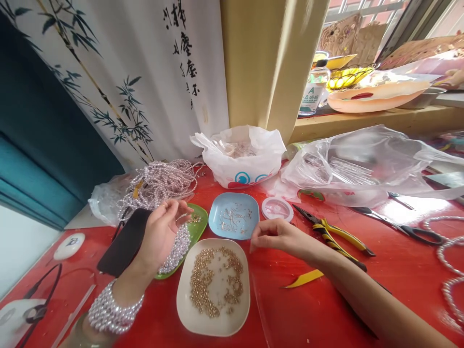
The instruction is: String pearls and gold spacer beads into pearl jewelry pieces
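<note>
My left hand [163, 229] is closed in a pinch above the green plate [201, 221]; what its fingertips hold is too small to make out. Silvery pearl beads [177, 249] lie heaped on that plate under the hand, with a few gold ones at its far end. A bracelet of several pearl strands [114, 309] circles my left wrist. My right hand [273, 234] is pinched at the right edge of the blue dish [213, 203], which holds small metal pins. Whatever those fingers grip cannot be made out. Nearest me, a cream tray [213, 328] carries gold beads.
Behind stand a pile of pearl strands [163, 183], a white plastic bag [239, 169] and a clear bag [351, 169]. Pliers [326, 232], scissors [395, 222] and a round lidded case [277, 209] lie rightward. A black phone [123, 246] rests by my left forearm.
</note>
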A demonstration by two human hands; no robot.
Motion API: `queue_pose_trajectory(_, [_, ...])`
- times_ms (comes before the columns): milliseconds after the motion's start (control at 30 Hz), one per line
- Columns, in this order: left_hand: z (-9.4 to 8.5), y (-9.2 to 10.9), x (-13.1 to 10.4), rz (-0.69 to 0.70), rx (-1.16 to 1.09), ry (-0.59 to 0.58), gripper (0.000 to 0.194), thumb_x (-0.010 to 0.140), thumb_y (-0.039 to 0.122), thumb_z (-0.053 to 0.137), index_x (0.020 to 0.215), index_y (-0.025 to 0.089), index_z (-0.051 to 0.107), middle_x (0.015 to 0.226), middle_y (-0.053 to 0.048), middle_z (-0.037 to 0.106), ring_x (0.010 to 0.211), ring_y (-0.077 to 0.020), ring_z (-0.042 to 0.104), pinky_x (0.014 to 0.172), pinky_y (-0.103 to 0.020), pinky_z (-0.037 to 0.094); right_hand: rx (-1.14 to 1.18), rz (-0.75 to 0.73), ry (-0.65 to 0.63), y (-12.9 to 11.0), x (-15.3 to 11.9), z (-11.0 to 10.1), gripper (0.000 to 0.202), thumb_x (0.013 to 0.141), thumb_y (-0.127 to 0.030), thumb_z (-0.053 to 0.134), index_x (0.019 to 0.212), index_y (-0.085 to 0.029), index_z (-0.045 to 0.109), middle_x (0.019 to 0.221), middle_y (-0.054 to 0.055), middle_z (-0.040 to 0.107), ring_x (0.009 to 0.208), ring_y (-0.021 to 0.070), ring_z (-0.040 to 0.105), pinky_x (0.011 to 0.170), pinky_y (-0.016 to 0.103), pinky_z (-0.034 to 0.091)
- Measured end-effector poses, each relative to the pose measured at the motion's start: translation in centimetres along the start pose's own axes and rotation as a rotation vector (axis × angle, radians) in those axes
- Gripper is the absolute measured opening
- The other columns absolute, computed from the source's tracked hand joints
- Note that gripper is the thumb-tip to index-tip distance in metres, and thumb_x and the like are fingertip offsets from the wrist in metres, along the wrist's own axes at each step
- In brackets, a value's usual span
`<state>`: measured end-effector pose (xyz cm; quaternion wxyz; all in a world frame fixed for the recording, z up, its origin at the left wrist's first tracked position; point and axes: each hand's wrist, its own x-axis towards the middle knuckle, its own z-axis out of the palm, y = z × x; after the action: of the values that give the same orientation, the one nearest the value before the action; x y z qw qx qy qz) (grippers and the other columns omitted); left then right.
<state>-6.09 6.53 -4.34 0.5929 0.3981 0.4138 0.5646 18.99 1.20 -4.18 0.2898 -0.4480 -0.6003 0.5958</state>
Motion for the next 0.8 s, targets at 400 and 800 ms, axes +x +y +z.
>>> queue_pose_trajectory(400, [-3.1, 1.0, 2.7, 0.005, -0.112, 0.181, 0.017, 0.079, 0.001, 0.047, 0.072, 0.013, 0.057, 0.074, -0.001, 0.062, 0.071, -0.0102, 0.064, 0.064, -0.016, 0.054, 0.225, 0.127, -0.152, 1.2, -0.7, -1.7, 0.020, 0.079, -0.035, 0.052, 0.071, -0.017, 0.053, 0.047, -0.005, 0.055, 0.041, 0.0077, 0.048, 0.050, 0.020, 0.037])
queue_pose_trajectory(800, [-1.3, 1.6, 0.9, 0.031, 0.012, -0.033, 0.008, 0.070, 0.016, 0.063, 0.074, 0.015, 0.056, 0.074, -0.001, 0.060, 0.067, -0.0112, 0.059, 0.061, -0.019, 0.051, -0.680, 0.158, 0.113, 1.3, -1.4, -5.3, 0.019, 0.076, -0.026, 0.052, 0.060, -0.019, 0.058, 0.047, -0.001, 0.054, 0.043, 0.0110, 0.047, 0.042, 0.022, 0.031])
